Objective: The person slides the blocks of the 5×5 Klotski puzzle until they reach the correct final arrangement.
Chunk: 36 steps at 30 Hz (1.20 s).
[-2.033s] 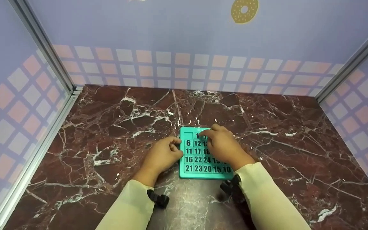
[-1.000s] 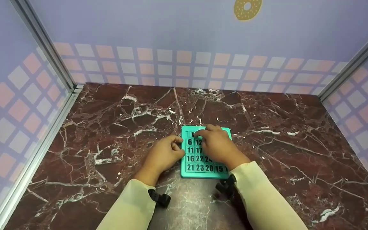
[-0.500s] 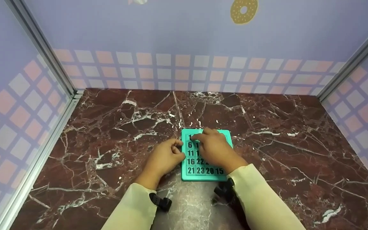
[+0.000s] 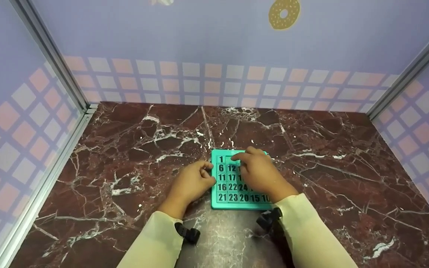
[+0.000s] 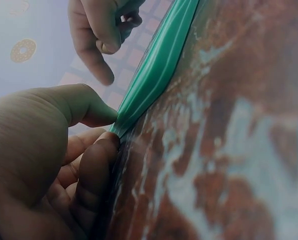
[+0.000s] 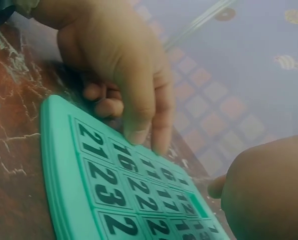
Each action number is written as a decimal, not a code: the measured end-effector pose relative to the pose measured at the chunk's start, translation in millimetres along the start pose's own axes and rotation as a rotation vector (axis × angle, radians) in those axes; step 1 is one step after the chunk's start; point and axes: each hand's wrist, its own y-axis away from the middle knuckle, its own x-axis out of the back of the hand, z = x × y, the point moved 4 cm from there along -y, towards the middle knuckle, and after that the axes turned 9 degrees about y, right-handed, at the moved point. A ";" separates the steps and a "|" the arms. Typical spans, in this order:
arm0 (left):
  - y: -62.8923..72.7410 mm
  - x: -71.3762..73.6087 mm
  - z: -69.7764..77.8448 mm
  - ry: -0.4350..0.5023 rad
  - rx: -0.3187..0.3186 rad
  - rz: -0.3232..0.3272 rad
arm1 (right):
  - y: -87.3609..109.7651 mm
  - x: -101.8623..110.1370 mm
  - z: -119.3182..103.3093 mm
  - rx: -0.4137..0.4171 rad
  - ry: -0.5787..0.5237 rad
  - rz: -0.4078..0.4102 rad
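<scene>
Fingers of your left hand (image 4: 191, 182) are curled, thumb and a fingertip holding the teal number board (image 4: 237, 206) by its left edge, near 6 and 11. Board lies flat on the marble table (image 4: 132, 160), in front of you, between both hands, sides running roughly straight away from you. Looks near square in the head view, so no clear long axis to log. Your right hand (image 4: 261, 171) lies over the board's right part: index finger stretched out leftward, other fingers bent, nothing pinched.

Key relation: empty slot (image 6: 197, 204), far row, second column. Tile 1 (image 4: 221, 159) sits just left of it, tile 12 (image 4: 231, 168) just on your side of it. Your right index tip is right at that slot; touching or floating above, can't tell. Right hand is clearly nearer; left is out at the edge. Judgement: any slide depends on that slot, so its direct neighbours matter most. Your right hand covers most far-row tiles beyond it, numbers unreadable in the head view.
</scene>
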 end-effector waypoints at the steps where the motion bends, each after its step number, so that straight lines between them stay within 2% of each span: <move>1: 0.0 0.2 -0.1 -0.003 0.001 0.000 | 0.8 1.0 1.4 -0.010 -0.007 0.003; 5: -0.2 1.5 0.5 -0.001 0.001 0.002 | 3.3 3.5 7.5 -0.046 -0.030 0.021; 10: 0.4 2.7 1.7 0.011 -0.004 0.004 | 5.6 3.9 15.1 -0.077 -0.001 0.047; 18: 1.0 1.2 1.6 0.021 0.007 0.000 | 8.9 1.7 22.8 -0.108 -0.014 0.036; 36: 1.2 0.3 0.9 0.019 0.005 -0.009 | 10.4 -6.3 28.6 -0.097 0.029 0.025</move>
